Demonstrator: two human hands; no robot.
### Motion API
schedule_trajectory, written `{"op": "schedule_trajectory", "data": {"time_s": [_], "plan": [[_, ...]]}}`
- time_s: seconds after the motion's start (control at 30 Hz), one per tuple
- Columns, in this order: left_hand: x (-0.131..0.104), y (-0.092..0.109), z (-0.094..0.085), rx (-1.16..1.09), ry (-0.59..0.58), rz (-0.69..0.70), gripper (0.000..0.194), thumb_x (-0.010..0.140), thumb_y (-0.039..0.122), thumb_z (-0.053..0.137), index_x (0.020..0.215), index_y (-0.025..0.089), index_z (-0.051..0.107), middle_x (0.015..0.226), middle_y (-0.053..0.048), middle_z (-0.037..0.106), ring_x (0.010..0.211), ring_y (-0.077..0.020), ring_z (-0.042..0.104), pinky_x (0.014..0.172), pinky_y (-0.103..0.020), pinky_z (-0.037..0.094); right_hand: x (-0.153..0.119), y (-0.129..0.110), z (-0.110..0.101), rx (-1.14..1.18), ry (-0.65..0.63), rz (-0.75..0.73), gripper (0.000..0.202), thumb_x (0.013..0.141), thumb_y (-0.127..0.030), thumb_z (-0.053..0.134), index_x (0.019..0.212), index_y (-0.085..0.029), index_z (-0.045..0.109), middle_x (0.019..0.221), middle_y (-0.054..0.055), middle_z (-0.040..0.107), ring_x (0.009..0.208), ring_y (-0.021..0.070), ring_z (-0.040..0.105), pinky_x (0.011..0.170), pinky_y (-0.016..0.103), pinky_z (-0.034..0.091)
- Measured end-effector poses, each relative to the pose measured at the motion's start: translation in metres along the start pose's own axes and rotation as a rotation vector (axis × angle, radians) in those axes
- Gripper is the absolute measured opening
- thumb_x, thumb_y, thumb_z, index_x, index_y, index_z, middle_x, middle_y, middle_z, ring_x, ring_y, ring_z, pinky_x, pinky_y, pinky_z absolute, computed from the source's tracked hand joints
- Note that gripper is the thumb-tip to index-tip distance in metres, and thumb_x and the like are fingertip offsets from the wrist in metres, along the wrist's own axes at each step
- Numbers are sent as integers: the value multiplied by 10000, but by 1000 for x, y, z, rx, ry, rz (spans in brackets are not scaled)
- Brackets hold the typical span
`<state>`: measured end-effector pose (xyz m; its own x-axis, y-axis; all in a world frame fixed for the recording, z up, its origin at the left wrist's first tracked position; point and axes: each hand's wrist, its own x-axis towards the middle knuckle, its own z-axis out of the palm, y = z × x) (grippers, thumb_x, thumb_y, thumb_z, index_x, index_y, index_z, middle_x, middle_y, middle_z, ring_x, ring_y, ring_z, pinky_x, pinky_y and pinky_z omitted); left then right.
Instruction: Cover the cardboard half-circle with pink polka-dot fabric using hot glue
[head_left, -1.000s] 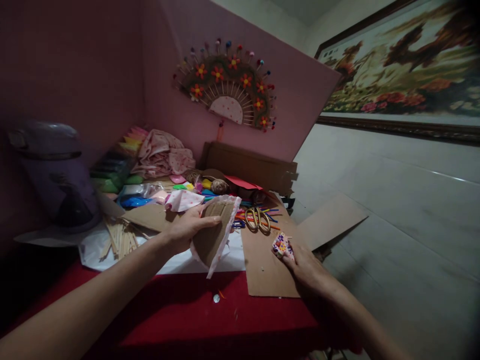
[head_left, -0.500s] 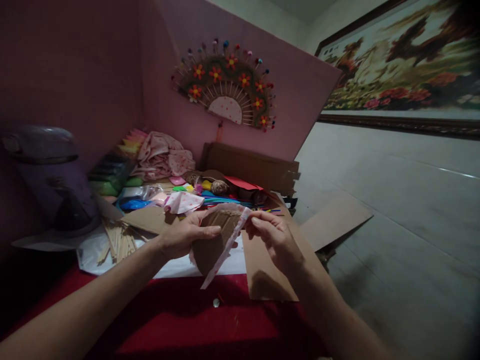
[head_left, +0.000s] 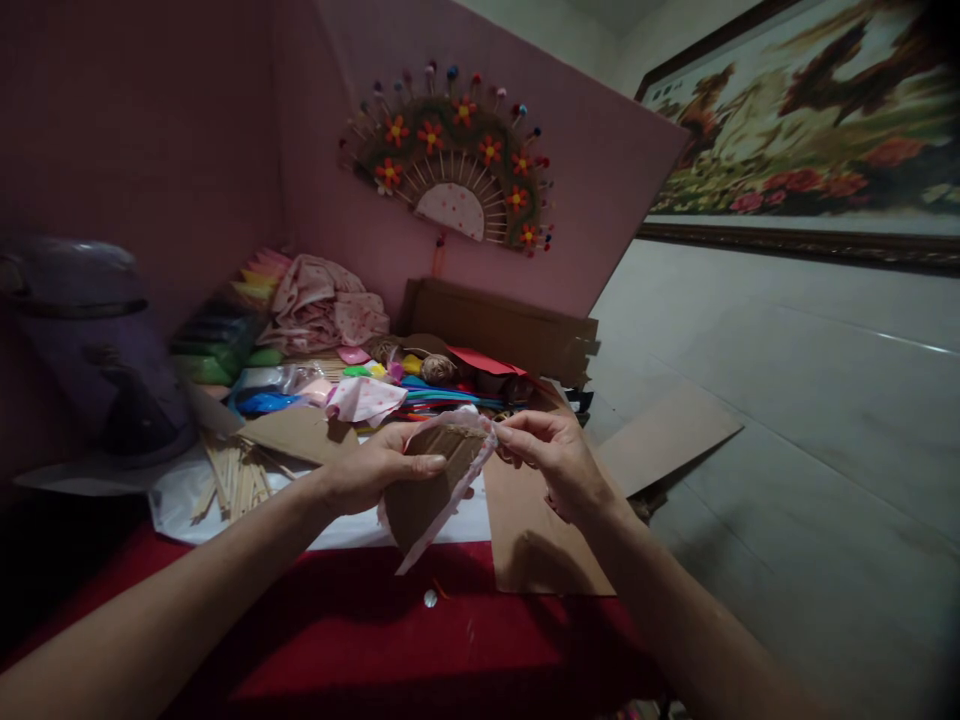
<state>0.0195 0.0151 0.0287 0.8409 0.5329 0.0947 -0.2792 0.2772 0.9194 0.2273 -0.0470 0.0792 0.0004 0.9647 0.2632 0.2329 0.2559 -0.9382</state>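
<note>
A piece of brown cardboard (head_left: 429,490) with pale spotted fabric (head_left: 459,492) along its edges is held up over the table. My left hand (head_left: 382,468) grips it from the left, the thumb lying across the brown face and fingertips showing behind its right side. At the upper right corner, my right hand (head_left: 551,458) pinches the fabric edge between thumb and fingers. Most of the fabric on the far side of the cardboard is hidden.
Behind lie wooden sticks (head_left: 234,478), a spotted cloth scrap (head_left: 365,398), twine balls (head_left: 437,369) and crumpled pink fabric (head_left: 319,305). A flat cardboard sheet (head_left: 551,550) rests at right. A decorated fan (head_left: 456,165) hangs on the pink board. A purple container (head_left: 101,350) stands left.
The fabric strip along the right edge, which stood away from the cardboard, now lies closer against it. My right hand's fingers have shifted slightly at the upper corner; my left hand keeps its hold.
</note>
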Motion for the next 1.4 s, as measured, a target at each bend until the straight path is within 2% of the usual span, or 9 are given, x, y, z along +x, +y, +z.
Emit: {"op": "schedule_trajectory", "data": {"time_s": [0.13,0.27,0.37,0.6,0.8,1.13,1.4], "plan": [[0,-1,-1,27,-8,-8,435,766,256,700,1172,131,608,953,-134,704,806,-225,686,723,-316,521,-2,-3,-2,-96,2,-64,191,762,-331,688,679,-159,675,610,-3,590,555,100,471,536,252,367],[0,-2,-2,29,-35,-7,396,782,255,683,1152,131,616,941,-126,702,793,-215,682,715,-307,513,-5,0,-6,-308,8,-331,119,805,-234,654,714,-158,663,703,27,613,659,134,543,596,273,422],[1,-3,-1,12,-31,-13,420,775,251,688,1171,137,605,923,-121,703,783,-223,685,716,-324,512,-6,2,-13,-489,-43,-544,68,824,-139,612,792,-164,667,774,41,619,715,145,561,627,283,444],[1,-2,2,7,22,-20,478,740,248,718,1184,125,594,916,-121,704,764,-220,682,696,-319,502,-3,0,-22,-747,-156,-783,128,858,-86,557,926,-161,634,876,81,644,820,175,588,702,318,490],[1,-2,4,3,62,-39,395,721,257,732,1068,94,634,855,-127,713,720,-215,679,681,-320,500,-3,2,-17,-862,-113,-874,117,897,-90,508,922,-146,608,870,101,637,819,187,580,714,338,501],[2,-3,8,33,136,-21,328,708,251,742,976,92,641,802,-113,716,685,-201,672,645,-295,486,-15,-2,0,-1324,-26,-842,197,911,-87,428,850,-110,614,823,148,625,793,243,546,678,379,489],[3,-5,8,-12,137,-10,339,682,266,756,955,91,659,794,-113,715,686,-210,672,646,-305,487,-16,5,6,-1270,35,-822,234,934,-99,390,888,-120,618,850,145,621,817,241,525,700,376,482]]}}
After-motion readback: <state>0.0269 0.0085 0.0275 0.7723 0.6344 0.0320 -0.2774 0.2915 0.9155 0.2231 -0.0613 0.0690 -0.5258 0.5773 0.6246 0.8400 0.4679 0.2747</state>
